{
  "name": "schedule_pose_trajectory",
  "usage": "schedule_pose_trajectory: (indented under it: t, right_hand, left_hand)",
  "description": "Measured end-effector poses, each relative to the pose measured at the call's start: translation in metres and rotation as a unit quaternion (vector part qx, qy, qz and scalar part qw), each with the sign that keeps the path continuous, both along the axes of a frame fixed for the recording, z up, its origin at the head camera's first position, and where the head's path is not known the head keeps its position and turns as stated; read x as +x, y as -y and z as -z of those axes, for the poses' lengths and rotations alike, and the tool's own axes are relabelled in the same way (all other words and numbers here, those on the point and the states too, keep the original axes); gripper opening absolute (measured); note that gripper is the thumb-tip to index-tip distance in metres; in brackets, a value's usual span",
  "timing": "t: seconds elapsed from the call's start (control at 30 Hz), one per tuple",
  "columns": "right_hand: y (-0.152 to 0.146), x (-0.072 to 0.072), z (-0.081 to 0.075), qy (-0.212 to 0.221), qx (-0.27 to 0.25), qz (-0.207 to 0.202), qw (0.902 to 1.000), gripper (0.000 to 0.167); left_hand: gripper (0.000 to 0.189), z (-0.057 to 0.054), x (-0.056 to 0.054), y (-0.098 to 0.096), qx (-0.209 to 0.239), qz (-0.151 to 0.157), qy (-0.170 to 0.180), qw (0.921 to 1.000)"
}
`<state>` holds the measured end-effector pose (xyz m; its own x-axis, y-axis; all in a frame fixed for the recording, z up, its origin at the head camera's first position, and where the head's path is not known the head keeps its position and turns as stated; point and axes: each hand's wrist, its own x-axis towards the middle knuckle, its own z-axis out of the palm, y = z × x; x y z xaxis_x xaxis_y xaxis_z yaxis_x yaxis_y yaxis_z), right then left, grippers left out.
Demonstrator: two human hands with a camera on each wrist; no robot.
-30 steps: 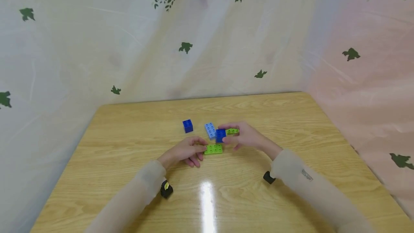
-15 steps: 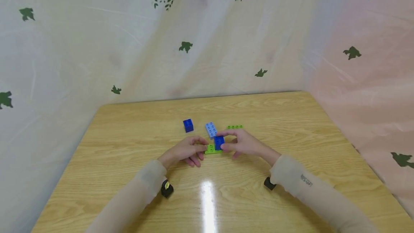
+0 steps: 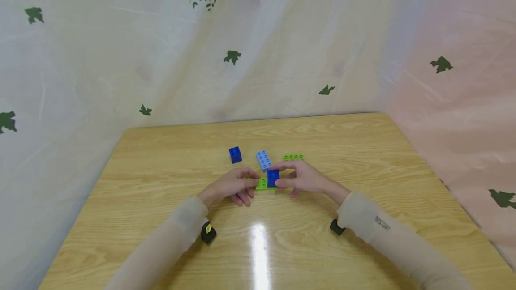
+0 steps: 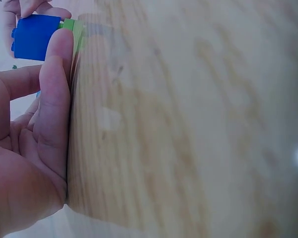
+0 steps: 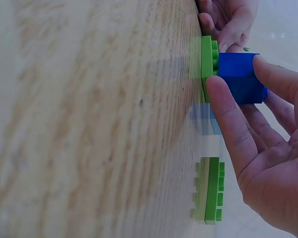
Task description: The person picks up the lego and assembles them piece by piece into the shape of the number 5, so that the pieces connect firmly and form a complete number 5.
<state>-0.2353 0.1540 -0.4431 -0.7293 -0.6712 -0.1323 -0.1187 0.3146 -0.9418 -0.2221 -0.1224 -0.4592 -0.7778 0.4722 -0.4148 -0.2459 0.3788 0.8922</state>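
Dark blue brick (image 3: pixel 273 178): held in the right hand (image 3: pixel 308 177), forefinger on its far side, thumb on its near side, the gap between them just the width of the brick. It sits over the right-hand part of the near green plate (image 3: pixel 261 184), studs up. A little stud shows between brick and plate in the right wrist view; whether it is fully pressed home, cannot tell.

Left hand (image 3: pixel 230 186): thumb and forefinger nearly closed, pinching the left end of the near green plate; the other fingers extend low by the table (image 3: pixel 161 160). Plate lies flat, between the two hands, its left studs uncovered.

Positions of other pieces, head view: light blue plate (image 3: pixel 264 160) just beyond the held brick, near the right forefinger, set at a slant. Far green plate (image 3: pixel 293 157) beyond the right hand, partly hidden by it. Second dark blue brick (image 3: pixel 235 155) beyond the left hand, apart from both hands, to the left of the light blue plate.
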Motion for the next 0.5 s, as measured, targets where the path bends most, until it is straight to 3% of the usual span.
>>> schedule_pose_trajectory:
  t: [0.5]
  right_hand:
    - [0.0027,0.0006,0.0016,-0.009,0.011,0.015,0.9998,0.044]
  left_hand:
    - [0.036,0.0017,-0.0009,-0.0007,0.001,-0.001,-0.001,1.0000]
